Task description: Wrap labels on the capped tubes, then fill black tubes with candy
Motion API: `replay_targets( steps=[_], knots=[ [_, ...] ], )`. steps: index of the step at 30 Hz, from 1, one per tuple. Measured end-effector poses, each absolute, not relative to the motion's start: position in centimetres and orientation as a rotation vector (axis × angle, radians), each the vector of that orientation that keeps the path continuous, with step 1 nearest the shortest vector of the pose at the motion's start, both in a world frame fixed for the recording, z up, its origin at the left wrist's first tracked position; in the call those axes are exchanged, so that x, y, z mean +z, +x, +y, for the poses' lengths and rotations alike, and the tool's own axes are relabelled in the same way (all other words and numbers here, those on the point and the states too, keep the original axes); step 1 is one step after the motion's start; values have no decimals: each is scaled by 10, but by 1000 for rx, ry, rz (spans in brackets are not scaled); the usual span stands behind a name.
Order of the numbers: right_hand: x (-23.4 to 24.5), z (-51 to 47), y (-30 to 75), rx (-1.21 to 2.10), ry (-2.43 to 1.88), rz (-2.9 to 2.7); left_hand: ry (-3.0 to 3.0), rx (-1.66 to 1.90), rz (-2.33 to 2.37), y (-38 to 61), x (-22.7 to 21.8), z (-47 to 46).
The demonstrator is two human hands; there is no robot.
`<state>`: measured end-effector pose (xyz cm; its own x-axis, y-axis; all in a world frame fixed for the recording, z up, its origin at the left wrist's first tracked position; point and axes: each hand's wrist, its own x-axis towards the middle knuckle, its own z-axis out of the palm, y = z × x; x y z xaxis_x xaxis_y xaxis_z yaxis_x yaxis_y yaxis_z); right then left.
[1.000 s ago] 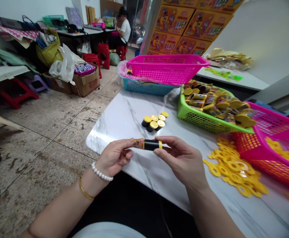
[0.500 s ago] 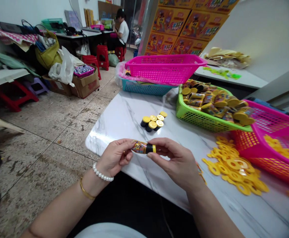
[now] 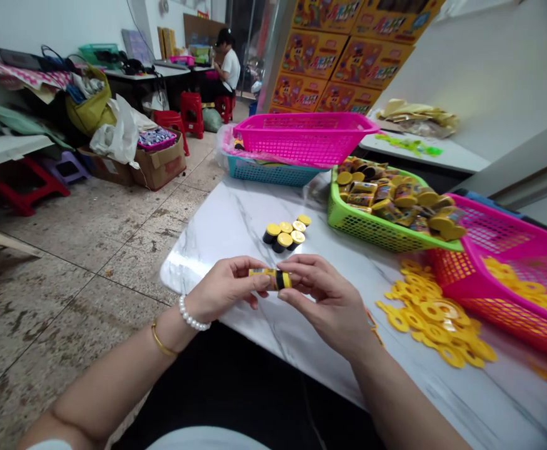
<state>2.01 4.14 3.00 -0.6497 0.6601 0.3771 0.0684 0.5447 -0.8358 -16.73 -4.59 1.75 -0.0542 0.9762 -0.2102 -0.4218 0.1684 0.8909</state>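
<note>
Yellow-capped black tube (image 3: 279,279) is showing less black than a second ago, printed sleeve (image 3: 260,273) now covering most; my left fingers (image 3: 249,286) are pinching sleeve, right fingers (image 3: 300,304) cap end.

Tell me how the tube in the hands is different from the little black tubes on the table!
The held tube lies sideways between the left hand and right hand; the black tubes stand upright on the table. The held tube shows a printed wrapper; the black tubes show plain dark sides. Both have black and yellow parts.
</note>
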Motion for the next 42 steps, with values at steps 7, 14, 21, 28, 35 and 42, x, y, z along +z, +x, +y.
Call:
replay_targets(
  steps=[7,14,21,28,35,42],
  knots=[
    [54,54,26,1011,-570,-2333,717,1446,991,-152,14,-44],
    [33,60,28,645,-315,-2302,717,1370,988,-150,11,-37],
    [9,57,32,642,-346,-2231,828,1296,1126,-146,11,-34],
    [9,62,37,605,-323,-2241,794,1114,1110,-159,17,-28],
    [9,55,36,770,-530,-2111,859,1187,1135,-153,15,-26],
    [5,46,25,1317,-796,-1844,955,1247,1184,-148,18,-27]
  ],
)
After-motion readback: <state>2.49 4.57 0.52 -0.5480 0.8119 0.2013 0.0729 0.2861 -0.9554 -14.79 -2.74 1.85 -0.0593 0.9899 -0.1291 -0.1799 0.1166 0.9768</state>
